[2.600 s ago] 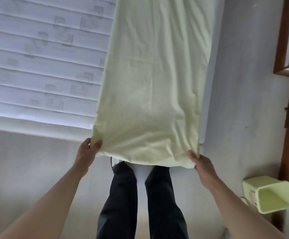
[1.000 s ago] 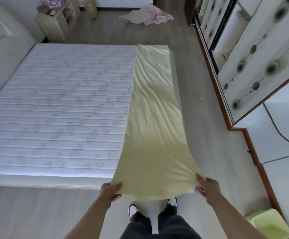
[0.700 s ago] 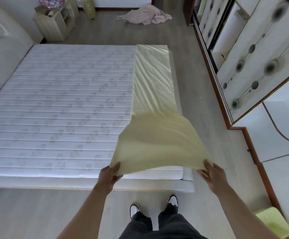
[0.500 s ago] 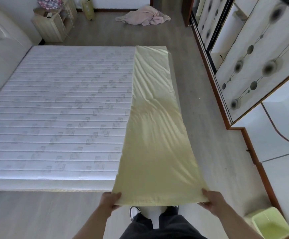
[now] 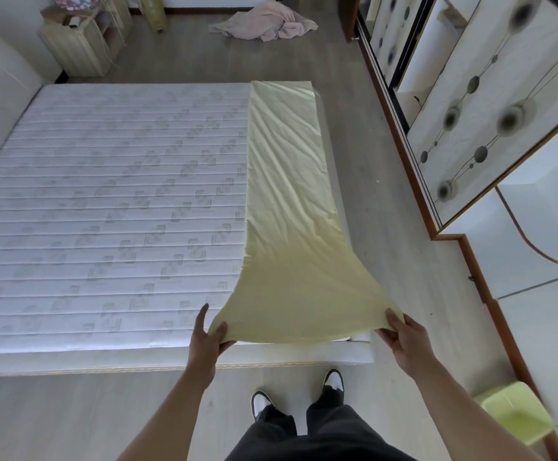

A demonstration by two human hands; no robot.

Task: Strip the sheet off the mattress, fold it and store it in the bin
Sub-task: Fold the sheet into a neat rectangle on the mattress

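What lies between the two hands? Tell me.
In the head view, the near edge of the yellow sheet spans from the left hand to the right hand, both gripping its corners.

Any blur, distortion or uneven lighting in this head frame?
Head view: wide-angle bend curves the mattress edges and wardrobe lines; the wardrobe's dots and the bin look smeared; the sheet is bright far off, shaded near the left hand and right hand.

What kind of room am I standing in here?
Most likely a bedroom: a bare quilted mattress on a bed base, a wardrobe with patterned sliding doors along the right wall, and a small bedside cabinet.
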